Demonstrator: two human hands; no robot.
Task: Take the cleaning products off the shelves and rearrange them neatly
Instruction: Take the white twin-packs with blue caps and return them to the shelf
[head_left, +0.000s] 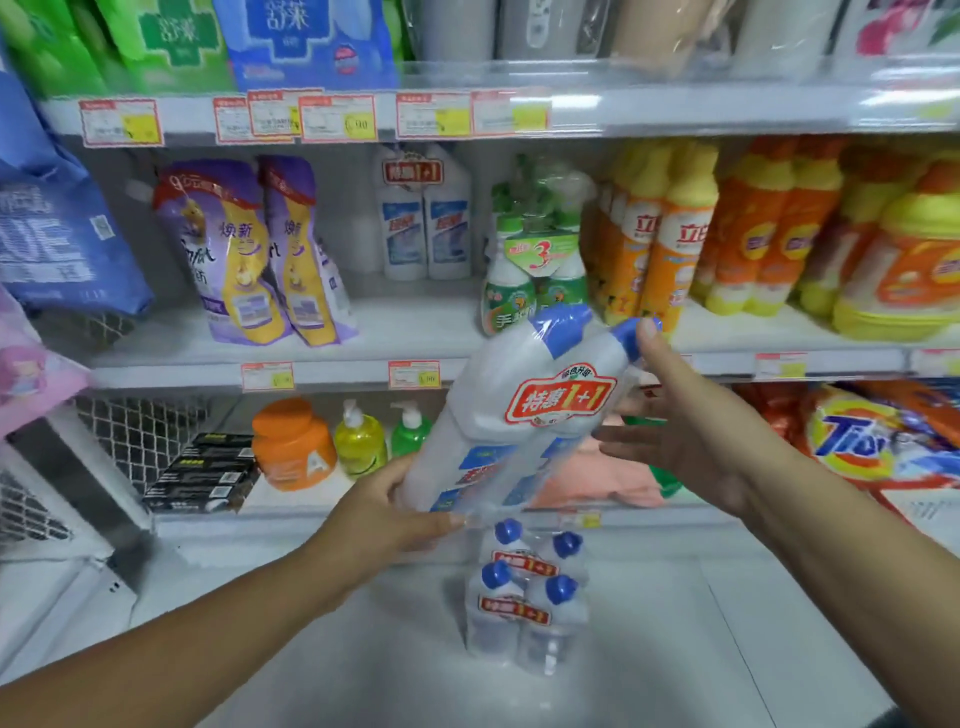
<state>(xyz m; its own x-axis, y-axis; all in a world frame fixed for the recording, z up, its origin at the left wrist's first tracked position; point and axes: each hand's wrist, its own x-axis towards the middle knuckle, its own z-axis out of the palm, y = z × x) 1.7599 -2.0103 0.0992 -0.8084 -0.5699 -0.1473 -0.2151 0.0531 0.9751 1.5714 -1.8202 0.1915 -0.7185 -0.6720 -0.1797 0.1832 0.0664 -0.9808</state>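
A shrink-wrapped twin pack of white bottles with blue caps (511, 410) and a red "1+1" label is tilted in the air in front of the shelves. My left hand (387, 506) grips its base. My right hand (691, 415) has its fingers spread, the thumb tip touching one blue cap and the palm beside the pack. Two more such twin packs (527, 592) stand upright on the grey floor right below. Another same twin pack (426, 215) stands at the back of the middle shelf (415, 322).
The middle shelf also holds purple refill pouches (249, 249), a green bottle pack (535, 260) and orange-yellow bottles (727, 228). The lower shelf carries an orange jug (293, 447), pump bottles (358, 441), black boxes (202, 475) and a Tide bag (878, 441). Blue bags (57, 228) hang left.
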